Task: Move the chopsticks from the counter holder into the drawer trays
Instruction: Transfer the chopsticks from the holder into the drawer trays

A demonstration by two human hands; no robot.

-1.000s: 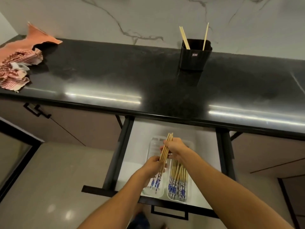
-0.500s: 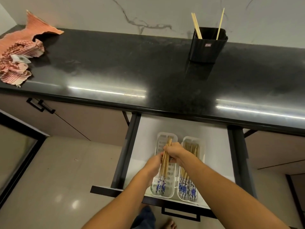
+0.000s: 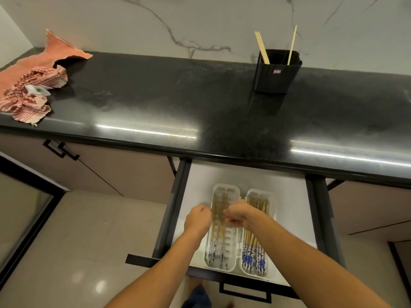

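A black holder (image 3: pixel 275 78) stands at the back right of the dark counter (image 3: pixel 155 103) with a few wooden chopsticks (image 3: pixel 262 48) sticking out. Below, the drawer (image 3: pixel 200 185) is pulled out with two white trays. In the left tray (image 3: pixel 226 187) lies a blurred bundle of chopsticks (image 3: pixel 218 221) with blue-patterned ends. My left hand (image 3: pixel 198 218) is curled at the bundle's left side. My right hand (image 3: pixel 238 215) is curled with its fingertips against the bundle's right side. The right tray (image 3: pixel 270 194) holds several chopsticks (image 3: pixel 253 256).
A red checked cloth (image 3: pixel 29 90) lies bunched at the counter's far left. A marble wall runs behind the counter. Cabinet handles (image 3: pixel 60 150) sit under the counter's left part. The drawer's black front with its handle (image 3: pixel 244 294) juts toward me over the tiled floor.
The bundle has gone down from a raised, tilted hold into the left tray. My left hand has slipped off to the bundle's left side. The view has shifted slightly.
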